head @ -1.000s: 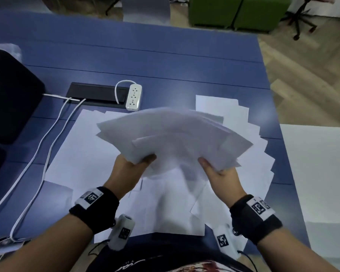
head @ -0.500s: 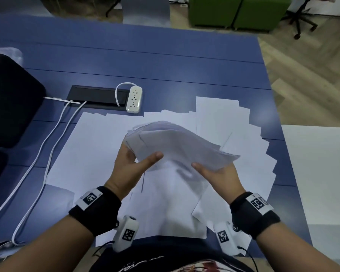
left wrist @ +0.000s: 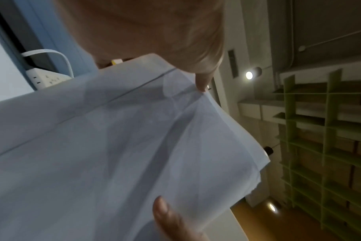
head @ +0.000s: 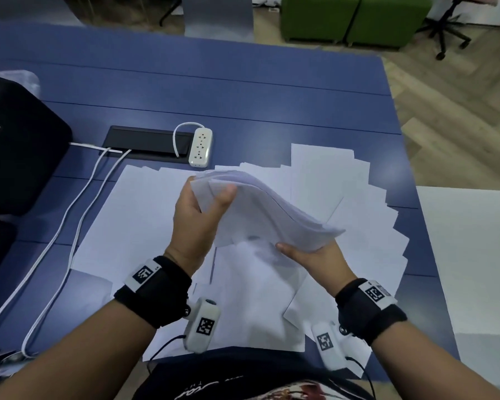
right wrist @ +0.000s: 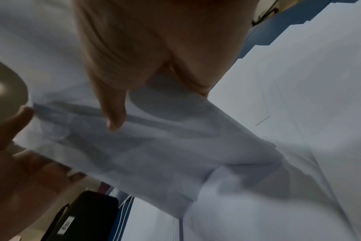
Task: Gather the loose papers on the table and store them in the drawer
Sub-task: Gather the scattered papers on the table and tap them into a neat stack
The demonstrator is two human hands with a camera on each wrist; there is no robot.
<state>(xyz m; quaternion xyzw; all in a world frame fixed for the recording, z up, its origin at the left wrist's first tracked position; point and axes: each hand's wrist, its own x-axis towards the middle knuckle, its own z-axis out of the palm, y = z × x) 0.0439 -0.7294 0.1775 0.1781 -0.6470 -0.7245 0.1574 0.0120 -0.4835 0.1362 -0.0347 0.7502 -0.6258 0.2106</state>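
Paper stack is held above the table by both hands, sagging in a curve between them. The left hand is clamped on the upper left corner of the stack, thumb pressed on top and fingers curled behind the sheets; in the left wrist view the thumb tip is seen on the paper face and a fingertip at the far edge. The right hand is placed under the lower right end of the stack, palm up; the thumb is seen beside the near edge, the fingers are hidden beneath the sheets. In the right wrist view a finger is laid against the paper underside; whether that hand pinches or only supports cannot be told.

Directly below the grip, loose sheets are spread flat on the blue table, fanned out to the right of the hands and overlapped toward the near edge. Beyond the left hand, a white power strip is lying just past the far edge of the sheets, touching a black cable tray. Two white cables are run from the tray toward the near left corner. Far left of the grip a black bag is resting on the table. Right of the grip, off the table edge, a white surface is seen. No drawer can be made out in any view.
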